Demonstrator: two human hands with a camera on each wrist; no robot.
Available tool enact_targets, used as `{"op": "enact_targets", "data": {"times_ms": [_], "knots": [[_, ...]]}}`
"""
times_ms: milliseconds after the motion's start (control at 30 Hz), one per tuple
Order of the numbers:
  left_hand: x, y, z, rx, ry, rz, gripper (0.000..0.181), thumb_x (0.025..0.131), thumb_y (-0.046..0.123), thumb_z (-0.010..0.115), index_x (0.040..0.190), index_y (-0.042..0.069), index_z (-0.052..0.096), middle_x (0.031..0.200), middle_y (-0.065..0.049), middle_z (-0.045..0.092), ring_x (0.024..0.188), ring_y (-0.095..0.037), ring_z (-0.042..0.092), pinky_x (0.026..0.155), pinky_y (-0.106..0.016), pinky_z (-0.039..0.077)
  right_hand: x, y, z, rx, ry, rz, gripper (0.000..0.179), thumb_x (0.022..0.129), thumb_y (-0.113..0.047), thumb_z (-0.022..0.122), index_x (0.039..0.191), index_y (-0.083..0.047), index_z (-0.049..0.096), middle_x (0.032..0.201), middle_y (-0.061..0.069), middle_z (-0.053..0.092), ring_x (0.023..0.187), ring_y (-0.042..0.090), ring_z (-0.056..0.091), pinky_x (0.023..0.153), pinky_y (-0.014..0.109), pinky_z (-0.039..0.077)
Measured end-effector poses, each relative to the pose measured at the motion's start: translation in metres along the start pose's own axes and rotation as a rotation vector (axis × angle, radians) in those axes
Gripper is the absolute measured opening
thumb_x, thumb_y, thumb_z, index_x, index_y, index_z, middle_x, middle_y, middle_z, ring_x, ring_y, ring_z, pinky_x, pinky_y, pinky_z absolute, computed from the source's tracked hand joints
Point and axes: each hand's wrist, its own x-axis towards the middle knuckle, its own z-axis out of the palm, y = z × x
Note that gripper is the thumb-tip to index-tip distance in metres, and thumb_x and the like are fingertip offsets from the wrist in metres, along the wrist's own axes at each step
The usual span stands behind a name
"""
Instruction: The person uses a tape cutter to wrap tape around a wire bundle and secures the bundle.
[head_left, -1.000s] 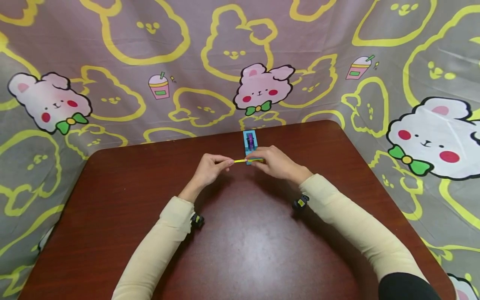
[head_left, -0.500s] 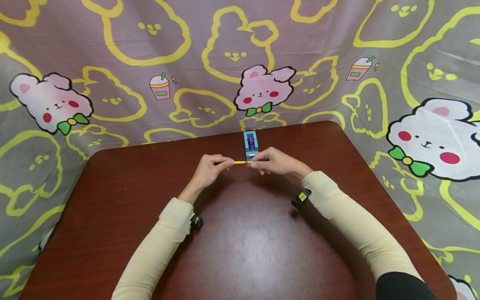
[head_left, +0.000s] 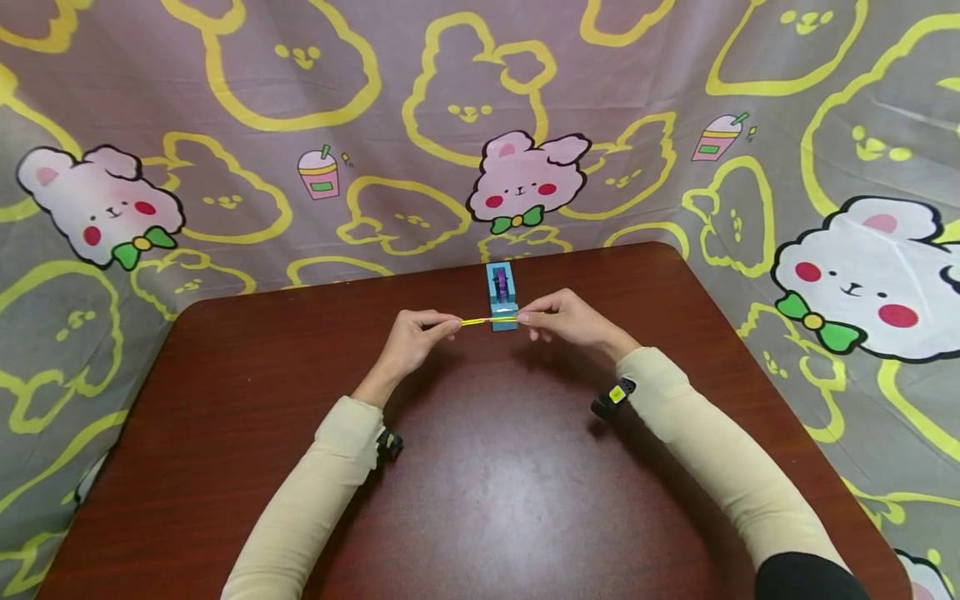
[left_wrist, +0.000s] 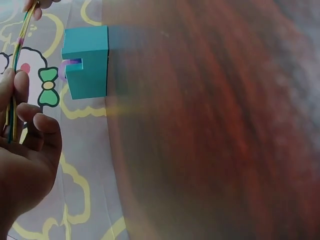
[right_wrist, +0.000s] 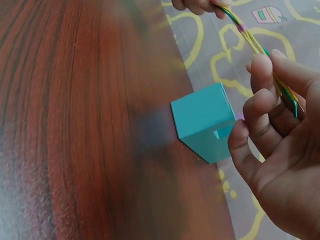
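Note:
My left hand [head_left: 408,343] and right hand [head_left: 576,321] hold a thin bundle of yellow and green wires [head_left: 472,322] stretched between them. Each pinches it between thumb and fingertips. A narrow pink-purple band [right_wrist: 242,28] circles the bundle near its middle, in the right wrist view. Right behind the bundle stands a light-blue tape dispenser [head_left: 504,310] with a purple roll [head_left: 501,284] in it. From the left wrist view, the wires [left_wrist: 20,42] run up and away from my left fingers, and their loose ends pass down over the palm.
The dark reddish-brown table [head_left: 480,467] has its far edge just behind the dispenser. A curtain [head_left: 420,150] printed with cartoon rabbits hangs around the back and sides. Black wrist cameras [head_left: 613,398] sit at both cuffs.
My right hand has slid right along the bundle, so more of the wires and the dispenser's front show. My left hand has shifted slightly left, still pinching its end.

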Motion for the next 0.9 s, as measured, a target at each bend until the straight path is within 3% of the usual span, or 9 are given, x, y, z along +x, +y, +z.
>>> {"op": "enact_targets", "data": {"times_ms": [200,300,400,467,533,633,700,900], "knots": [[0.005,-0.028,-0.004,-0.033,0.024,-0.06,0.015,0.093,0.002,0.072,0.101,-0.01,0.076,0.093,-0.025,0.072,0.081,-0.042,0.07,0.065,-0.024,0.054,-0.004,0.006,-0.006,0.068,0.1,0.039,0.023,0.097,-0.022,0.07,0.11,-0.003,0.076,0.09,0.03,0.068,0.067,0.023,0.057,0.07,0.05,0.05],[0.005,-0.034,-0.006,-0.05,0.027,-0.106,0.016,0.092,0.005,0.073,0.102,-0.008,0.077,0.091,-0.029,0.071,0.066,-0.025,0.067,0.053,-0.021,0.045,-0.005,0.008,-0.007,0.069,0.125,0.041,0.023,0.096,-0.022,0.071,0.109,-0.004,0.077,0.091,0.026,0.071,0.068,0.023,0.058,0.073,0.051,0.05],[0.003,-0.035,-0.008,-0.079,0.032,-0.135,0.017,0.091,0.008,0.075,0.101,-0.006,0.077,0.084,-0.03,0.07,0.052,-0.01,0.051,0.046,-0.021,0.035,-0.005,0.009,-0.007,0.081,0.13,0.035,0.024,0.096,-0.023,0.071,0.109,-0.003,0.076,0.094,0.028,0.07,0.068,0.023,0.059,0.074,0.05,0.05],[0.001,-0.026,-0.01,-0.095,0.027,-0.153,0.018,0.091,0.007,0.075,0.101,-0.008,0.076,0.083,-0.032,0.068,0.05,-0.008,0.043,0.046,-0.022,0.036,-0.005,0.007,-0.006,0.09,0.132,0.035,0.025,0.097,-0.021,0.071,0.109,-0.001,0.076,0.095,0.03,0.07,0.068,0.023,0.06,0.073,0.049,0.051],[0.001,-0.027,-0.013,-0.116,0.026,-0.166,0.019,0.091,0.006,0.075,0.103,-0.009,0.075,0.081,-0.025,0.071,0.052,-0.01,0.045,0.048,-0.025,0.038,-0.005,0.007,-0.005,0.102,0.139,0.028,0.025,0.096,-0.02,0.071,0.11,0.0,0.075,0.095,0.031,0.069,0.068,0.022,0.06,0.072,0.047,0.052],[0.002,-0.03,-0.017,-0.145,0.034,-0.182,0.023,0.091,0.006,0.075,0.106,-0.011,0.073,0.08,-0.015,0.073,0.054,-0.012,0.048,0.05,-0.027,0.04,-0.004,0.006,-0.004,0.111,0.152,0.024,0.026,0.097,-0.019,0.07,0.111,0.002,0.074,0.094,0.029,0.07,0.068,0.022,0.06,0.071,0.046,0.052],[0.004,-0.041,-0.019,-0.163,0.053,-0.185,0.024,0.091,0.007,0.075,0.107,-0.01,0.073,0.079,-0.005,0.073,0.054,-0.012,0.049,0.05,-0.026,0.041,-0.003,0.01,-0.004,0.112,0.163,0.024,0.026,0.096,-0.021,0.071,0.111,0.001,0.075,0.092,0.026,0.072,0.067,0.021,0.061,0.071,0.046,0.052],[0.003,-0.043,-0.022,-0.196,0.09,-0.185,0.027,0.091,0.01,0.076,0.107,-0.011,0.072,0.082,-0.011,0.074,0.054,-0.01,0.051,0.049,-0.022,0.042,-0.004,0.011,-0.006,0.109,0.165,0.045,0.027,0.096,-0.023,0.072,0.112,-0.002,0.075,0.094,0.025,0.072,0.069,0.022,0.062,0.074,0.052,0.051]]}}
